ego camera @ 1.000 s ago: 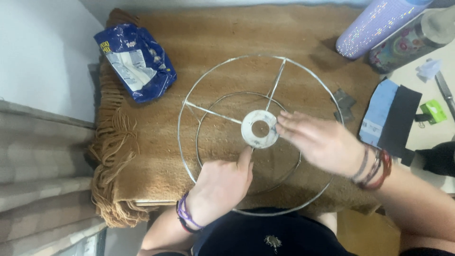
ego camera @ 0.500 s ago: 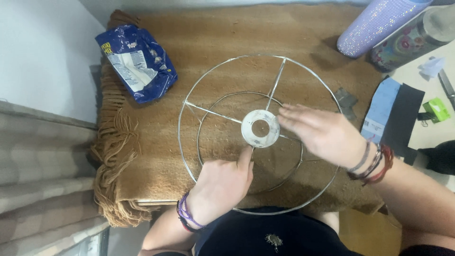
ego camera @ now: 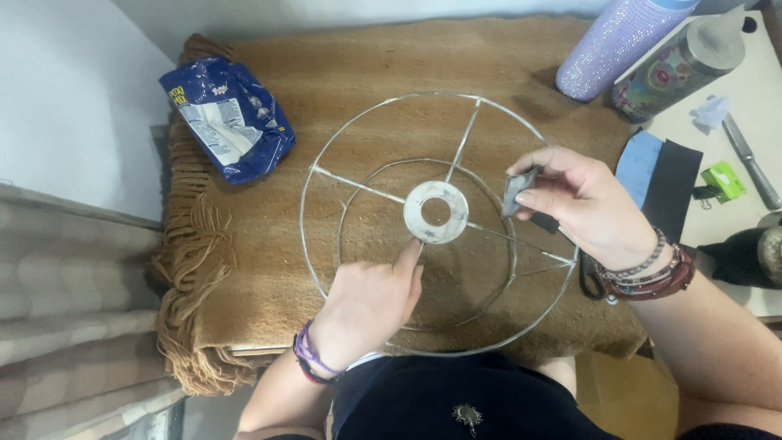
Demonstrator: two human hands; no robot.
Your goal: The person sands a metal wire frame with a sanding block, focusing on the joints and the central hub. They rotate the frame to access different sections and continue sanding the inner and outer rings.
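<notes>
Two hands on wire frame (ego camera: 383, 163): left hand (ego camera: 366, 301) steadying, right hand (ego camera: 582, 204) pinching grey scrap (ego camera: 517, 191).

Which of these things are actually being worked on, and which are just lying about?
In use: wire lampshade frame, its centre ring, grey scrap in right hand, left hand.
Lying about: blue packet, glittery purple bottle, green clip.

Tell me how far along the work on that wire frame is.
Done: the wire frame lies bare and flat on the brown cloth. In hand: the left hand steadies it beside the centre disc, while the right hand pinches a grey pad above the frame. Left: the disc looks stained and the wire dull, so most seems undone.
</notes>
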